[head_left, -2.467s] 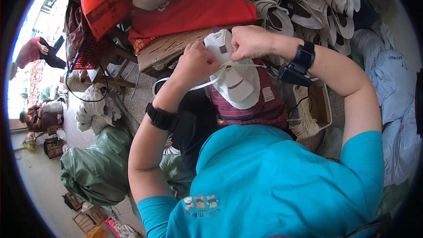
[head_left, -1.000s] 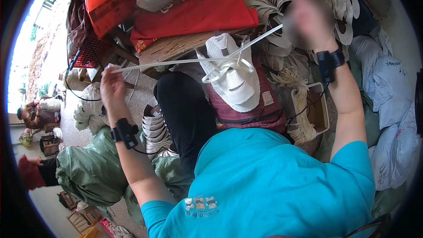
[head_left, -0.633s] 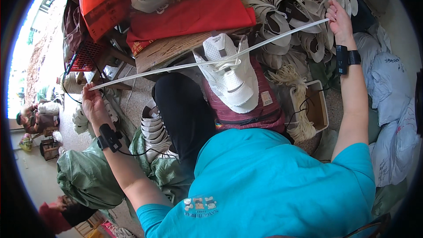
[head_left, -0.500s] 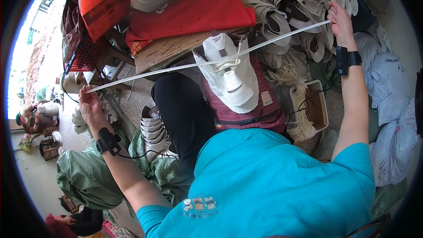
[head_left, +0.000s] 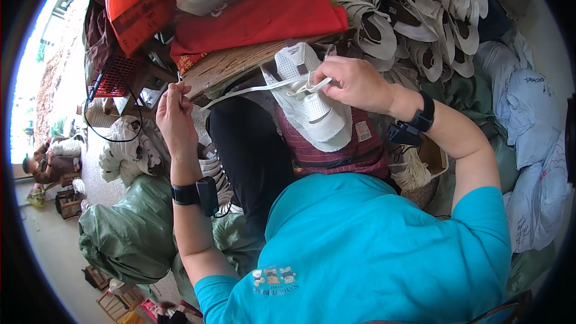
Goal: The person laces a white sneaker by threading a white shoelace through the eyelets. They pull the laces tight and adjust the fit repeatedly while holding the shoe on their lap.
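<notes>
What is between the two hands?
In the head view, a white shoelace stretches from the left hand to the right hand on the white shoe.

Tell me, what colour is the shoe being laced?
White: the shoe on the person's lap, seen in the head view.

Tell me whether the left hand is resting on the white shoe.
No, the left hand is out to the side pinching the white lace, apart from the white shoe.

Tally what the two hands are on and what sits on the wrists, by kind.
White lace-up sneaker upper on the lap: 1
Flat white shoelace, pinched by the left hand at one end and the right hand at the shoe: 1
Black wrist bands with a small black box: 2, left wrist and right wrist
Total: 4
</notes>
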Demonstrator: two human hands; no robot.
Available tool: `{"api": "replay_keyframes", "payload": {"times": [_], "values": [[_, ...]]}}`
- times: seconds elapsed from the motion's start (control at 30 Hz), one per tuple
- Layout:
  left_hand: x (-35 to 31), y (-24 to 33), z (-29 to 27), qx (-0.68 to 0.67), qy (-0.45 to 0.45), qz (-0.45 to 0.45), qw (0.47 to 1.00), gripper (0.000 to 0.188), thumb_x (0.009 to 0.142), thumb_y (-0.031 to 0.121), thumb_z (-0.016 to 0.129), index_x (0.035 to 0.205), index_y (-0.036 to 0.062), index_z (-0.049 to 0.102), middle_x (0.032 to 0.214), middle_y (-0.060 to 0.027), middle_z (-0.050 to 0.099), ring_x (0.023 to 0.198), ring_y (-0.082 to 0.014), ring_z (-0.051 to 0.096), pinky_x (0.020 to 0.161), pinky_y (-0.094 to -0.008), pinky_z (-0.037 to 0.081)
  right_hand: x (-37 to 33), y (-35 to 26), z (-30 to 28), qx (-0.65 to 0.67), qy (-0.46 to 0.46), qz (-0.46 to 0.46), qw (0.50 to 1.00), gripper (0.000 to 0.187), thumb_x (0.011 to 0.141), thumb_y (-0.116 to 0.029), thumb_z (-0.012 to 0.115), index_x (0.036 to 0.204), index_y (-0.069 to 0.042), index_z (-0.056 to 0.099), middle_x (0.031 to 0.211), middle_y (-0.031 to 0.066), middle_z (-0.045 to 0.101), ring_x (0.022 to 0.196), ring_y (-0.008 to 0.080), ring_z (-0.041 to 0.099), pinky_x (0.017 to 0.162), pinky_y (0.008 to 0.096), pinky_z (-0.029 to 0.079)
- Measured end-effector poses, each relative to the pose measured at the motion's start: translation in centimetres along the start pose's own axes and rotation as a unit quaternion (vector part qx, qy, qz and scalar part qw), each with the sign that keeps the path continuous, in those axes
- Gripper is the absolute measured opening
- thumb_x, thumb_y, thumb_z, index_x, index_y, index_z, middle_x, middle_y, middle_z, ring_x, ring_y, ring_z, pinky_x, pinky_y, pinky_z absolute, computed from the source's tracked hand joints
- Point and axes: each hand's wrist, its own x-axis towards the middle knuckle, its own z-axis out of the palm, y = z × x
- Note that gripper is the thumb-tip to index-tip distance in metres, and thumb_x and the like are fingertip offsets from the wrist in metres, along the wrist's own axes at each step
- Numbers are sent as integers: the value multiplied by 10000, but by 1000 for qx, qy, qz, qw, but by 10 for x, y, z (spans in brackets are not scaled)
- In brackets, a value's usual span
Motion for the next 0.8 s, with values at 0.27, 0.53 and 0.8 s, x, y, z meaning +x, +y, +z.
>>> {"api": "replay_keyframes", "payload": {"times": [0.27,0.53,0.8], "values": [[-11,-4,6,35,-26,-12,999,201,1009,188,616,1073,14,694,911,-42,701,639,-9,430,565,-178,317,7,20,1,189,-4,203,961,186,912,-167,664,980,6,665,803,13,632,748,62,566,671,251,467],[28,18,-86,51,50,27,997,357,1010,96,584,1345,-24,564,1053,-98,703,742,-41,536,650,-167,437,-14,57,-115,462,112,326,817,162,986,-209,584,976,-51,615,658,-100,398,502,-1,324,442,189,246],[67,59,-203,-62,33,-19,997,310,1015,42,548,1310,-48,520,953,-54,635,724,-74,515,626,-184,440,-86,130,-251,609,361,238,665,221,984,-159,546,801,-36,520,576,-30,314,481,97,326,468,256,296]]}}
